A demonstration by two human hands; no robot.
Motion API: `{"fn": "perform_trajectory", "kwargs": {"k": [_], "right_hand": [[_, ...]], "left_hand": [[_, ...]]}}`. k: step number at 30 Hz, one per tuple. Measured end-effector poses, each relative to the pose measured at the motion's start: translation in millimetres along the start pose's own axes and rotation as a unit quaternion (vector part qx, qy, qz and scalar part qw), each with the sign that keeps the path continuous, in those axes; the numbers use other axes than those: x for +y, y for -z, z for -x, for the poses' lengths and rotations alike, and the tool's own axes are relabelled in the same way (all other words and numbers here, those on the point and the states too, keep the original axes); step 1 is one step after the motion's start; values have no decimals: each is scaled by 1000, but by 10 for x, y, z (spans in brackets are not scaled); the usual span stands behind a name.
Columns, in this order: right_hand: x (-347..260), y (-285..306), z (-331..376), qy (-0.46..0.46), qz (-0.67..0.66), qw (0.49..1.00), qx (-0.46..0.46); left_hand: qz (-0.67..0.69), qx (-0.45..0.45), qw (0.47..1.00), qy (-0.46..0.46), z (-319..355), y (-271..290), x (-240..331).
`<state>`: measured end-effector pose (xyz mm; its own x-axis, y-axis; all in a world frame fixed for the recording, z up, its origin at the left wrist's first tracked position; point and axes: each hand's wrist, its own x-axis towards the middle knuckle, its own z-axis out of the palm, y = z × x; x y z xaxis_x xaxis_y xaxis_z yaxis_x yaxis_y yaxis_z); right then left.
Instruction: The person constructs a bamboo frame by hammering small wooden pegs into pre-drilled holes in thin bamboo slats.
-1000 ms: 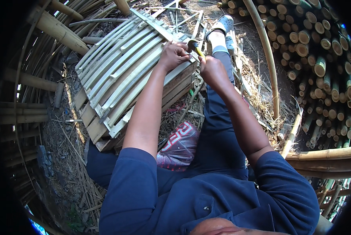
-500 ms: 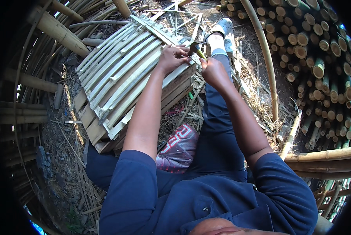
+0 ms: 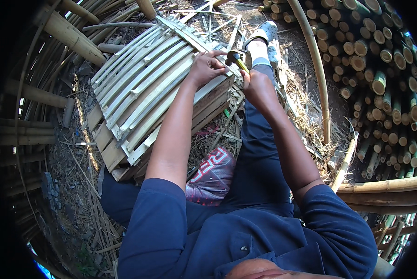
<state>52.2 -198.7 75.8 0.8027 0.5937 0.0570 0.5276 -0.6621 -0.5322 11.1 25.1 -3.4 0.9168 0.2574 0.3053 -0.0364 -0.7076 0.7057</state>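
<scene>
My right hand (image 3: 258,87) is wrapped round the yellow handle of a hammer (image 3: 240,63), whose dark head is just right of my left fingertips. My left hand (image 3: 205,69) rests at the near right corner of a stack of pale split-bamboo slats (image 3: 155,79). Its thumb and fingers are pinched together by the slat ends; whatever they hold is too small to make out. Side by side, the slats lie across a wooden crate-like frame (image 3: 213,107) with boarded sides.
My outstretched leg (image 3: 259,139), ending in a grey clog (image 3: 265,30), lies right of the frame. A printed red-and-grey cloth (image 3: 213,179) lies between my legs. Cut bamboo poles (image 3: 357,60) are piled at right, behind a bent pole (image 3: 317,65). Thick bamboo (image 3: 73,39) stands at left.
My right hand and the hammer have shifted slightly right, and the hammer head has tilted a little. My left hand stays at the same slat corner.
</scene>
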Motion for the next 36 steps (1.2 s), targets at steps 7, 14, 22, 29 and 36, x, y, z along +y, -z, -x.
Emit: {"fn": "perform_trajectory", "kwargs": {"k": [7,14,22,29,36], "right_hand": [[-132,115,-77,2,-3,1000,-13],[-137,88,-100,1,45,996,-74],[-86,81,-89,-6,22,998,-58],[-202,53,-66,-10,39,996,-77],[-196,93,-60,-22,45,996,-72]], "left_hand": [[35,-4,999,4,-33,-5,-82],[-8,-19,1000,5,-39,13,53],[5,-55,998,42,-81,35,216],[-30,-14,999,34,-8,47,82],[8,-34,999,13,-110,-45,20]]}}
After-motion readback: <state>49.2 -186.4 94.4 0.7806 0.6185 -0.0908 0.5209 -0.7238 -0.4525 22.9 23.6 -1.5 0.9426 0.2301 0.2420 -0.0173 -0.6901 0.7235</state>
